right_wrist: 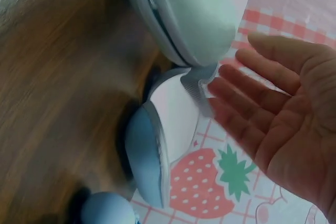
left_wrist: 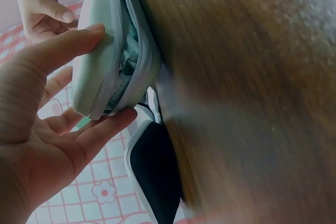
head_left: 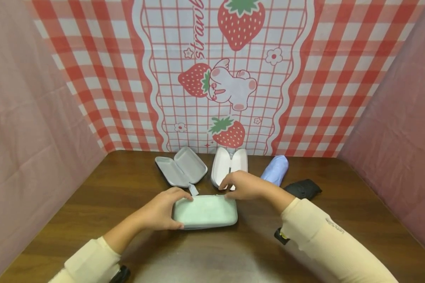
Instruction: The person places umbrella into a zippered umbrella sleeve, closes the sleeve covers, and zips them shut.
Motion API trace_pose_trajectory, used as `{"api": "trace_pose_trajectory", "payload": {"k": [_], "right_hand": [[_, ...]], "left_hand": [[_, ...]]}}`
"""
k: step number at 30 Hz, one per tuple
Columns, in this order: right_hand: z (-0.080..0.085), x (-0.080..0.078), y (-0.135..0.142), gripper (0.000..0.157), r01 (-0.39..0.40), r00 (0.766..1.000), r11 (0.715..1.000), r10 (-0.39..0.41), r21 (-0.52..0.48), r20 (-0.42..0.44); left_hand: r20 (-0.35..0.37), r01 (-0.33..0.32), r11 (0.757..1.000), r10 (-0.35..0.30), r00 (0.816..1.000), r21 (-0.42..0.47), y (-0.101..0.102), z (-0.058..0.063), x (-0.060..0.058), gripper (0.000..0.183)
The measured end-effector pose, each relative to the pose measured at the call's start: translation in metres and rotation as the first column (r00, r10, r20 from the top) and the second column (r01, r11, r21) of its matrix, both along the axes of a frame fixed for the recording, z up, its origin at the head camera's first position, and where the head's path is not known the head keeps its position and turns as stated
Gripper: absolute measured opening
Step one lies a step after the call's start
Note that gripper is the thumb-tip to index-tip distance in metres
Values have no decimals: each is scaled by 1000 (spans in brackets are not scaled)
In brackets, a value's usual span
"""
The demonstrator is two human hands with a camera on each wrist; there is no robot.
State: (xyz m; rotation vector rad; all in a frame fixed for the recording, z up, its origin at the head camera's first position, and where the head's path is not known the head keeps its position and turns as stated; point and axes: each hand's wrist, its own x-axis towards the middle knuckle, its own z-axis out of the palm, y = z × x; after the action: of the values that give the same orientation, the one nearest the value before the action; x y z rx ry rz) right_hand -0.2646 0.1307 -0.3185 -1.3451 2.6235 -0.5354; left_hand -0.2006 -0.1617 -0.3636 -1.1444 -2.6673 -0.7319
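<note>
A mint green zip case [head_left: 206, 212] lies on the table between the two hands. My left hand [head_left: 161, 210] grips its left end, thumb and fingers spread to either side of the case. In the left wrist view the zip [left_wrist: 111, 72] is part open and a teal lining [left_wrist: 127, 56] shows in the gap. My right hand [head_left: 247, 184] is at the far right corner of the case. The right wrist view shows its fingers extended, their tips beside a grey ribbed strap [right_wrist: 197, 88] at the end of the case.
Behind the green case an opened grey case [head_left: 189, 167] and an opened white-lined case [head_left: 220, 163] stand near the patterned cloth backdrop [head_left: 290, 23]. Further right lie a light blue rolled bundle [head_left: 277, 169] and a black folded bundle [head_left: 303, 189], the latter partly behind the right forearm.
</note>
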Motion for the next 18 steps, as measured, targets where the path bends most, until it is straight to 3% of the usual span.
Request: {"api": "trace_pose_trajectory", "payload": {"k": [8, 15, 18], "right_hand": [[-3, 3, -5, 47, 28, 991, 995, -41, 99, 130], [-11, 2, -3, 42, -18, 976, 997, 1, 74, 216], [-15, 0, -3, 44, -2, 966, 998, -14, 60, 259]], "left_hand": [[3, -11, 1000, 11, 1000, -4, 0, -2, 4, 68], [-38, 14, 1000, -13, 999, 1, -1, -3, 5, 69], [-53, 18, 1000, -18, 998, -1, -2, -3, 6, 70]]}}
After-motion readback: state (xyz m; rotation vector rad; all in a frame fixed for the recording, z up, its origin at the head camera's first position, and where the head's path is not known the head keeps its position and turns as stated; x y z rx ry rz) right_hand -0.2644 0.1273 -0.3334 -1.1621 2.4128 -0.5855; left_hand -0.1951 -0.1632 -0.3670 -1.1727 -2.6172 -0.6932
